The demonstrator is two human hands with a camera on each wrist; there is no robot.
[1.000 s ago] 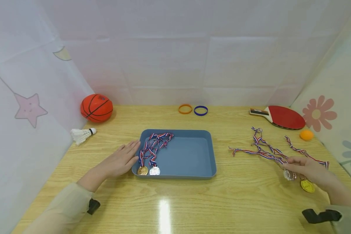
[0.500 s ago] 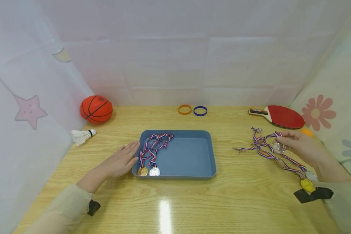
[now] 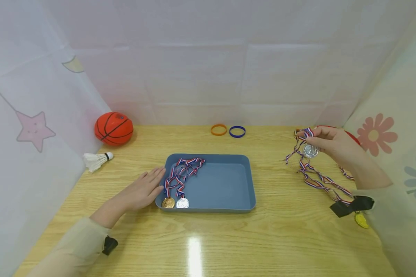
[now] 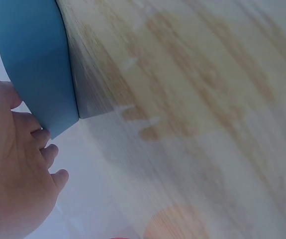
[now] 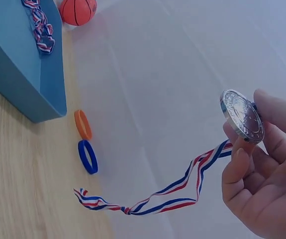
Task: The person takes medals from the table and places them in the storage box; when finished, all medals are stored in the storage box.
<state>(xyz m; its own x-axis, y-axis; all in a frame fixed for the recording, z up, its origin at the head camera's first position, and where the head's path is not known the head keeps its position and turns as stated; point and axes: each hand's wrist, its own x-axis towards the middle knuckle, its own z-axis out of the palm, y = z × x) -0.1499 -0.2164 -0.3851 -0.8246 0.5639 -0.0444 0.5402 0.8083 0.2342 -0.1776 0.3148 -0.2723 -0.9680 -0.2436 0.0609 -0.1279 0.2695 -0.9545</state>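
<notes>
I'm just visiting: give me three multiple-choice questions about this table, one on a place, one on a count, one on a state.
1. Where is the basketball?
A far left corner
B in the tray
C near right edge

2. How many medals lie in the blue tray?
A none
B two
C five

3. What is the right hand doing?
A lying flat
B pinching a silver medal
C gripping the paddle

Answers:
1 A, it sits by the left wall.
2 B, one gold, one silver.
3 B, fingers hold the disc, ribbon dangling.
</notes>
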